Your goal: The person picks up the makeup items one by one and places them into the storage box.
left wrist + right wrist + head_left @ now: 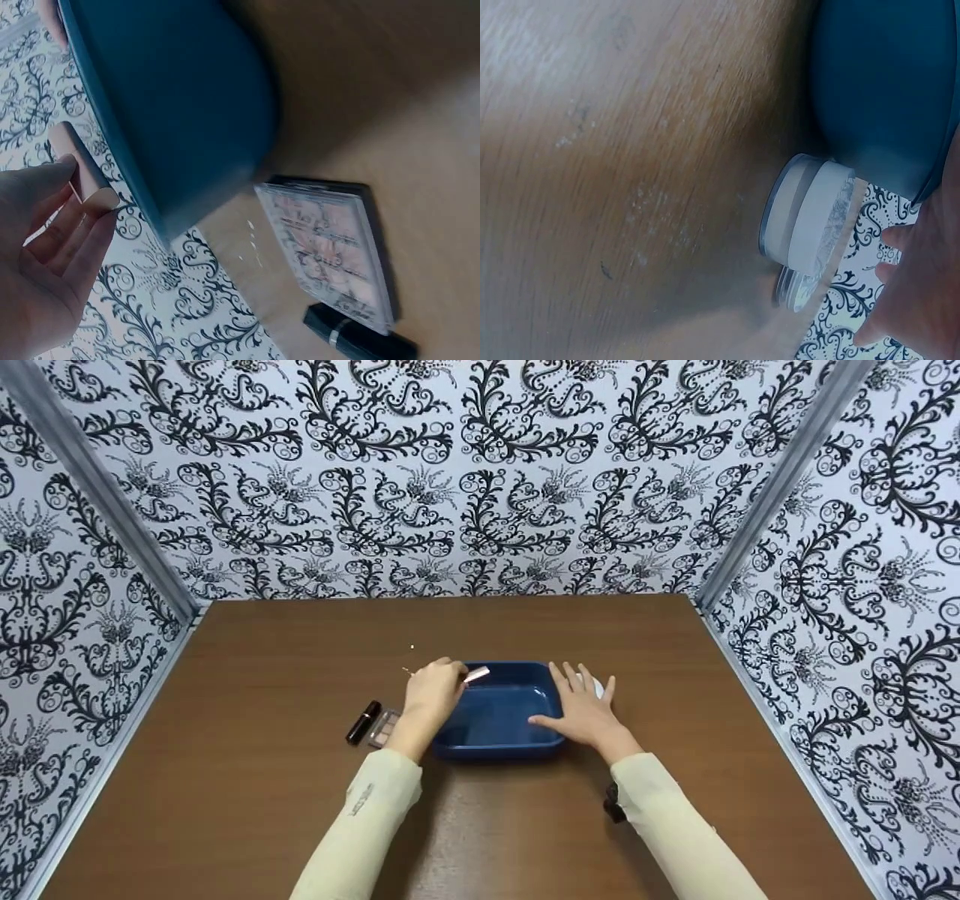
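My left hand (433, 690) is over the left rim of a deep blue rectangular dish (495, 751). Thumb and fingers pinch a short pinkish cosmetic tube (81, 163), whose end points over the dish in the head view. My right hand (586, 714) has its fingers spread at the dish's right rim, holding nothing. Just beyond that hand, a round jar with a white lid (821, 217) stands on the table beside the dish, partly hidden by the fingers in the head view. Inside the dish, only its blue floor shows.
Left of the dish lie a clear-lidded makeup palette (326, 251) and a black tube with a silver band (364, 723). A small clear round container (799, 289) is beside the white-lidded jar. A black object (613, 804) shows against the right sleeve. Patterned walls enclose the wooden table (300, 645).
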`<state>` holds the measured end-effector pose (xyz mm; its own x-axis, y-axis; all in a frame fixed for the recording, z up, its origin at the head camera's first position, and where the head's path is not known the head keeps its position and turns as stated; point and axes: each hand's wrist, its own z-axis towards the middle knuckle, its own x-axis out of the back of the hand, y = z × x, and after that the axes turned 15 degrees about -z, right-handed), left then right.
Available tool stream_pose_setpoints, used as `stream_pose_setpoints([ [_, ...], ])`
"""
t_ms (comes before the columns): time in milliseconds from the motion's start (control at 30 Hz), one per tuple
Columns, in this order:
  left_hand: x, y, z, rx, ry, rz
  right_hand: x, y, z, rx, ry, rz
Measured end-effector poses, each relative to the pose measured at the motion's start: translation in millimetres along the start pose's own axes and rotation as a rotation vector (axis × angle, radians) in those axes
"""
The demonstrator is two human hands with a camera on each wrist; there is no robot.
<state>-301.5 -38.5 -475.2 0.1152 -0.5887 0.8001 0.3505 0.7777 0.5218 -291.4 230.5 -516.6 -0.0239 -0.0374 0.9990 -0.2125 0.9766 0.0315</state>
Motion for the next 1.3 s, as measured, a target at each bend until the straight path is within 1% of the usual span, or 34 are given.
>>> stream_pose_setpoints([
  [100, -4.1, 6.4, 7.0, -0.005, -0.020, 0.007, -0.9, 0, 1, -0.005, -0.010, 0.022],
  [300, -11.2, 18.7, 23.1, -0.054, -0.050, 0.014, 0.2, 0, 2, -0.011, -0.013, 0.031],
  [467, -22.6, 27.6, 33.6, -0.066, -0.095, 0.035, -0.8, 1, 1, -0.014, -0.018, 0.025],
  [600, -34.3, 32.4, 39.7, -0.064, -0.142, 0.064, -2.8, 1, 2, -0.017, -0.017, 0.029],
  [867, -58.7, 33.3, 44.9, -0.030, -0.216, 0.100, -2.9, 1, 3, -0.019, -0.013, 0.029],
  [1033, -68.5, 32.8, 46.4, -0.009, -0.248, 0.117, -1.9, 1, 1, -0.014, 0.000, 0.027],
  [1167, -73.4, 33.5, 47.7, -0.027, -0.268, 0.146, -2.2, 1, 1, -0.017, 0.002, 0.034],
  [1300, -77.8, 34.4, 48.1, -0.036, -0.310, 0.170, -1.9, 1, 0, -0.015, -0.003, 0.041],
])
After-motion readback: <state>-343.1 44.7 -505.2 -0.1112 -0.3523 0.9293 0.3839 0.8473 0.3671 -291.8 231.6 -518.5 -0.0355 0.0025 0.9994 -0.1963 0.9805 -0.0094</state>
